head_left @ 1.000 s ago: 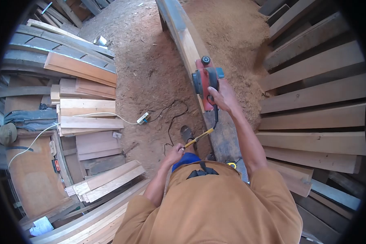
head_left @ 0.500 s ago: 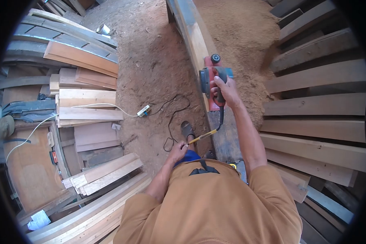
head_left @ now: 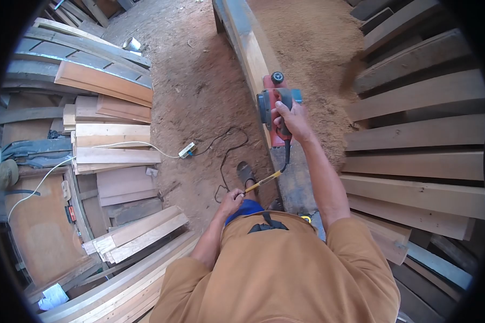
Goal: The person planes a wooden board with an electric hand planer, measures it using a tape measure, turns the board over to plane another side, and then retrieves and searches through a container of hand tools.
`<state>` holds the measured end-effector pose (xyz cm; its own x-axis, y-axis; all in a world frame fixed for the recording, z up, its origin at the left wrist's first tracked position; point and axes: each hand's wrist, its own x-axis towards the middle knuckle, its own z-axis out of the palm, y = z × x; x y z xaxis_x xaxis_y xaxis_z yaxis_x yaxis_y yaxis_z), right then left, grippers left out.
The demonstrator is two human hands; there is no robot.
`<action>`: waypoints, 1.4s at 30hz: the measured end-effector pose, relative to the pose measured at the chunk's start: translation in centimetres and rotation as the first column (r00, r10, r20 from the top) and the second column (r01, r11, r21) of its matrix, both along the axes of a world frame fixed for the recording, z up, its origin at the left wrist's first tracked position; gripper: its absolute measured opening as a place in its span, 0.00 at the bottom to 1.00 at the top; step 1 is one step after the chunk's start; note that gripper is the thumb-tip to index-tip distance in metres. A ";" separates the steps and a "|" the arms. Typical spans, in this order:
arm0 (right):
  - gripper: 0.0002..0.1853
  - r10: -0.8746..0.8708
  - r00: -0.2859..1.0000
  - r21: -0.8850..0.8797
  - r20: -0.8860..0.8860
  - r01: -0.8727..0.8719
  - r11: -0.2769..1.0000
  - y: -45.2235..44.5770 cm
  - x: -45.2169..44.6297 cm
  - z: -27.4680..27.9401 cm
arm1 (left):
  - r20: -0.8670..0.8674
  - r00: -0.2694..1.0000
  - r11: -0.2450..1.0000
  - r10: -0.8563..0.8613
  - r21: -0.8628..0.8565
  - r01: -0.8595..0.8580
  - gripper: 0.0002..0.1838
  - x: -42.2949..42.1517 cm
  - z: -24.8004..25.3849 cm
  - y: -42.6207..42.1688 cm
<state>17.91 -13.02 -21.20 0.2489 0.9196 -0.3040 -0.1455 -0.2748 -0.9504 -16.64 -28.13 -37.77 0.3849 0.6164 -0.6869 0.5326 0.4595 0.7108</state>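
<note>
A red and black electric planer [head_left: 271, 103] rests on a long pale wooden board [head_left: 255, 56] lying along a narrow bench [head_left: 296, 185]. My right hand [head_left: 295, 119] is closed around the planer's rear handle. From the back of the tool, its black cord [head_left: 286, 153] runs down to a yellow-wrapped stretch of cord [head_left: 263, 181]. That stretch is gripped by my left hand [head_left: 232, 201], held low in front of my waist, beside my leg. The planer's underside is hidden.
A white power strip [head_left: 187, 150] lies on the dirt floor, with the looping black cord [head_left: 222, 164] beside it. Stacked boards [head_left: 113, 156] stand on the left, and long planks [head_left: 415, 137] fill the right. Wood shavings [head_left: 318, 64] cover the ground beyond the bench.
The whole view has shifted slightly, with the planer, board and bench now a little further left in it. Both hands keep their hold.
</note>
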 end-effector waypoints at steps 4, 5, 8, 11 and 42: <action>0.25 -0.001 1.000 -0.011 -0.003 0.001 1.000 -0.1 0.0 0.0 | 0.010 1.000 1.000 -0.008 0.010 0.008 0.09 -0.4 -0.2 -0.2; 0.25 0.002 1.000 -0.011 0.004 -0.002 1.000 0.0 0.0 -0.1 | 0.014 1.000 1.000 -0.012 0.012 0.012 0.09 -0.5 -0.2 -0.2; 0.24 0.005 1.000 -0.004 0.008 -0.005 1.000 0.1 0.1 -0.3 | 0.003 1.000 1.000 -0.022 0.014 0.022 0.08 -0.6 0.4 -0.1; 0.24 -0.005 1.000 0.007 -0.008 0.005 1.000 0.1 0.2 -0.3 | -0.007 0.998 0.998 -0.059 0.014 0.059 0.10 -0.9 0.8 -0.1; 0.21 0.003 0.981 -0.159 0.196 0.029 0.987 -11.0 -4.5 -0.3 | -0.333 0.883 0.919 -0.330 0.100 0.381 0.13 -5.2 -3.2 -3.3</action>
